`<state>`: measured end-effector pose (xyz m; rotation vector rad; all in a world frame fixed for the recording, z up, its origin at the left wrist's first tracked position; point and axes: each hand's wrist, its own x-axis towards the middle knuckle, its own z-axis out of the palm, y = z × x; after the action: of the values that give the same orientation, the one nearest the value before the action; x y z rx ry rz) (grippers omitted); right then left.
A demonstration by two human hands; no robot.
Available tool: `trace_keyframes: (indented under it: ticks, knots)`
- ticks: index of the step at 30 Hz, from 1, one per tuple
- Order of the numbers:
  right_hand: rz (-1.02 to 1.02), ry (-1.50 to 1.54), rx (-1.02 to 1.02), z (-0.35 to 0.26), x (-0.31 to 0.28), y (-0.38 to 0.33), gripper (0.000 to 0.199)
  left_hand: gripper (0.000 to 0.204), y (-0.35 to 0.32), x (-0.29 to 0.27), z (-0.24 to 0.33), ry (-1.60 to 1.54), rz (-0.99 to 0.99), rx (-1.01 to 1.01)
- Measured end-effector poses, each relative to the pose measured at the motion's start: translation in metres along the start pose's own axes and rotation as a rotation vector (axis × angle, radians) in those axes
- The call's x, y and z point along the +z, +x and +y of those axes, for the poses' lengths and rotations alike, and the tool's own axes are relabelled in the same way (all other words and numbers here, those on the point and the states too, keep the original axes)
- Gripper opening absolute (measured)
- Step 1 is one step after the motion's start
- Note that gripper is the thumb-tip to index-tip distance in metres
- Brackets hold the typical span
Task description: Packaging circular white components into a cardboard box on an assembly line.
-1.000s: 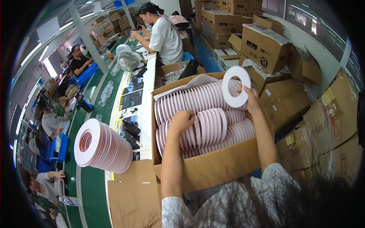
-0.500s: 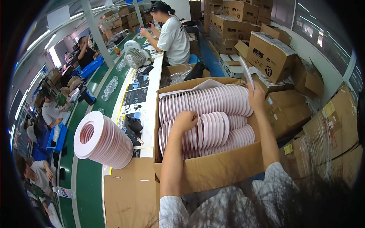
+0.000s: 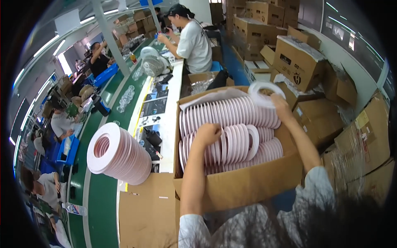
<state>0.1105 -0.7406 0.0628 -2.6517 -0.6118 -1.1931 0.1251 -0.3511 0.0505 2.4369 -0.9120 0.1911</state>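
Observation:
An open cardboard carton [image 3: 244,184] in front of me holds rows of pale pink flat rings [image 3: 223,110] standing on edge. My right hand [image 3: 282,108] grips a whitish ring [image 3: 254,94] by its near right edge, above the carton's far right corner. Over the middle row, my left hand [image 3: 208,134] is closed, its fingers curled down against the ring edges; what the fingertips hold is hidden. One ring [image 3: 253,142] at the right end of that row leans, showing its face and hole. Left of the carton stands a tilted stack of pink rings [image 3: 132,159].
A flat cardboard sheet [image 3: 149,215] lies left of the carton. Beyond are a white fan [image 3: 155,64] and a green conveyor [image 3: 103,206] with clear plastic pieces [image 3: 125,99]. A co-worker [image 3: 194,43] sits at the far side. Cardboard boxes [image 3: 300,62] crowd the right.
My right hand has lowered and turned its ring from edge-on to nearly face-up. The end ring of the middle row has tipped away from the others. My left hand stays on that row.

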Motion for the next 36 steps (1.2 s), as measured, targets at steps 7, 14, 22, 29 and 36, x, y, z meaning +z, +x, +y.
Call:
trace_keyframes:
  ticks: [7,14,22,29,36]
  knots:
    - [-0.049,-0.059,0.025,0.029,0.013,-0.02,0.031,0.019,-0.002,0.015,0.001,-0.044,0.025,-0.037]
    - [-0.004,0.485,0.617,0.002,0.016,0.058,0.031,0.018,0.007,0.022,0.015,-0.025,-0.024,0.006]
    - [0.037,2.219,0.797,-0.264,0.06,0.269,0.022,0.018,0.006,0.017,0.002,-0.077,0.125,0.112]
    - [-0.377,2.057,0.7,-0.454,0.043,0.307,0.028,0.082,-0.005,0.025,-0.013,-0.318,0.127,0.03]
    - [-0.556,1.577,0.406,-0.512,0.057,0.286,0.06,0.078,-0.029,-0.002,-0.022,-0.288,0.225,0.007]
